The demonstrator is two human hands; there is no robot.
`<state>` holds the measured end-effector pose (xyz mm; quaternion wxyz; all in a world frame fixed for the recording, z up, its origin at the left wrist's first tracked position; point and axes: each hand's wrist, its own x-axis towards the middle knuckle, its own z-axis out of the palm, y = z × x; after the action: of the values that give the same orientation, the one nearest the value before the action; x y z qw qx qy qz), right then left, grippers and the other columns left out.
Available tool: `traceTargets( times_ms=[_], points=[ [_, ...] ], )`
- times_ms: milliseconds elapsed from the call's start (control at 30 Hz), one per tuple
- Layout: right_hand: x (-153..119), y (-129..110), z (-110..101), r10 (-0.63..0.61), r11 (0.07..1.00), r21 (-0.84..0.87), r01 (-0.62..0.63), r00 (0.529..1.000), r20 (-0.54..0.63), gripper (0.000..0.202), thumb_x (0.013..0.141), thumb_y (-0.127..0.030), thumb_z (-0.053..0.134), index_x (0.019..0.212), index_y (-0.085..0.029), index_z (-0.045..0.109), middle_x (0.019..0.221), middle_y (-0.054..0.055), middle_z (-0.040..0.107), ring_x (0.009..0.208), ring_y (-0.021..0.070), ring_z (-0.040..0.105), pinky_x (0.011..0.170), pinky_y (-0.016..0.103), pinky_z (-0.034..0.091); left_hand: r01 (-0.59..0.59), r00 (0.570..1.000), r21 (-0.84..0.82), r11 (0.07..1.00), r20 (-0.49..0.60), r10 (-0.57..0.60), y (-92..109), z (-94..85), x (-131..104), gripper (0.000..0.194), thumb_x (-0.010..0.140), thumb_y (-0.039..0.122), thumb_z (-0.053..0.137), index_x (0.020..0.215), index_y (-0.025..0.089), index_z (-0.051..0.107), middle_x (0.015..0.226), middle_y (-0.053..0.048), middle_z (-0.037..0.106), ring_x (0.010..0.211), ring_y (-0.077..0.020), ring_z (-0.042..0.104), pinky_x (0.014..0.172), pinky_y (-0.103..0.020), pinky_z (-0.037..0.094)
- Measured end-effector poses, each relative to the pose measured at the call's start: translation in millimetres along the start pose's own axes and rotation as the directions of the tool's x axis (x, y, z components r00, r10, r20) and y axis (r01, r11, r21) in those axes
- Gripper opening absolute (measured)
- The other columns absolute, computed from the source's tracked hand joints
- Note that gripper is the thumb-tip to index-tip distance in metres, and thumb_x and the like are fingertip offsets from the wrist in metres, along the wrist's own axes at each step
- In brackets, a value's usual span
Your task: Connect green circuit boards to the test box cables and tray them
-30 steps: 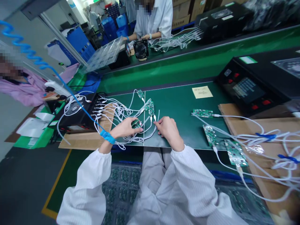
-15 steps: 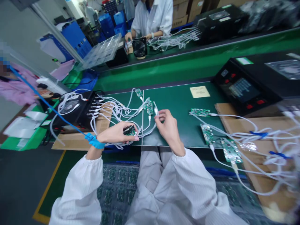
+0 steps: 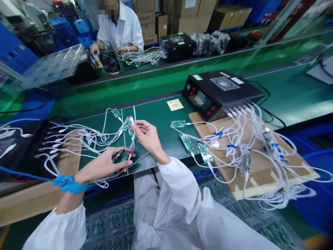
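Beyond the left hand [image 3: 105, 162], which grips a green circuit board [image 3: 121, 156] between thumb and fingers, the head view shows the right hand [image 3: 148, 137] pinching a white cable plug [image 3: 131, 119] beside a second board [image 3: 126, 126]. Steadying the held board and keeping the plug straight would likely serve best.

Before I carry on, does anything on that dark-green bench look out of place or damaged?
Possibly: left of the brown cardboard sheet, the rightmost of three green rectangular circuit boards seems to overhang the dark-green bench, so it looks precarious. Thin white cables also lie tangled beside the left hand. I can't make out damage.
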<state>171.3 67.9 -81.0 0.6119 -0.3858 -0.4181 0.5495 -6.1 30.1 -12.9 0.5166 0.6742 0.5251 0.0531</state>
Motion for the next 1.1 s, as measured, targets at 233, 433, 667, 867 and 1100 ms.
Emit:
traceTargets(
  times_ms=[233, 433, 667, 867, 1100],
  points=[
    [0, 3, -2, 0.010, 0.999, 0.031, -0.010, 1.000, -0.005, 0.038, 0.084, -0.054, 0.074, 0.096, -0.018, 0.066, 0.092, 0.006, 0.073, 0.080, 0.0145, 0.068, 0.057, 0.020, 0.051, -0.055, 0.968, -0.198, 0.979, -0.251, 0.003, -2, -4.7, 7, 0.060, 0.081, 0.054, 0.079, 0.128, 0.019, 0.066, 0.080, -0.005, 0.071, 0.068, -0.0182, 0.063, 0.063, -0.029, 0.054],
    [1, 12, -10, 0.021, 0.998, -0.057, -0.021, 1.000, -0.002, 0.036, 0.085, -0.049, 0.073, 0.098, -0.017, 0.065, 0.092, 0.004, 0.070, 0.071, 0.0114, 0.064, 0.055, 0.020, 0.050, -0.053, 0.883, -0.423, 0.905, -0.442, -0.155, 3, -2.3, 18, 0.070, 0.069, 0.061, 0.086, 0.117, 0.014, 0.068, 0.080, -0.004, 0.069, 0.065, -0.0144, 0.057, 0.051, -0.023, 0.043],
    [4, 42, -28, 0.062, 0.958, -0.272, -0.088, 0.993, -0.104, 0.045, 0.091, -0.036, 0.068, 0.128, -0.016, 0.053, 0.089, 0.000, 0.068, 0.065, 0.0114, 0.065, 0.062, 0.024, 0.052, 0.040, 0.890, -0.490, 0.871, -0.379, -0.254, -7, 0.5, 24, 0.070, 0.068, 0.060, 0.087, 0.118, 0.017, 0.064, 0.094, -0.007, 0.074, 0.076, -0.0180, 0.066, 0.054, -0.023, 0.048],
    [-5, 58, -30, -0.094, 0.887, -0.461, 0.021, 0.986, -0.135, 0.059, 0.090, -0.029, 0.067, 0.142, -0.015, 0.042, 0.086, -0.002, 0.069, 0.070, 0.0148, 0.068, 0.078, 0.030, 0.055, 0.045, 0.874, -0.546, 0.836, -0.384, -0.297, -16, 2.9, 35, 0.067, 0.081, 0.038, 0.081, 0.139, 0.020, 0.054, 0.092, -0.005, 0.074, 0.077, -0.0175, 0.071, 0.067, -0.025, 0.056],
    [-11, 49, -27, -0.140, 0.952, -0.292, 0.093, 0.980, -0.145, 0.036, 0.089, -0.042, 0.068, 0.114, -0.016, 0.065, 0.088, 0.003, 0.068, 0.073, 0.0137, 0.063, 0.058, 0.023, 0.048, -0.144, 0.829, -0.699, 0.701, -0.473, -0.300, -4, 0.6, 46, 0.040, 0.085, 0.017, 0.073, 0.122, 0.019, 0.060, 0.095, -0.007, 0.075, 0.080, -0.0185, 0.075, 0.076, -0.029, 0.059]
  ],
)
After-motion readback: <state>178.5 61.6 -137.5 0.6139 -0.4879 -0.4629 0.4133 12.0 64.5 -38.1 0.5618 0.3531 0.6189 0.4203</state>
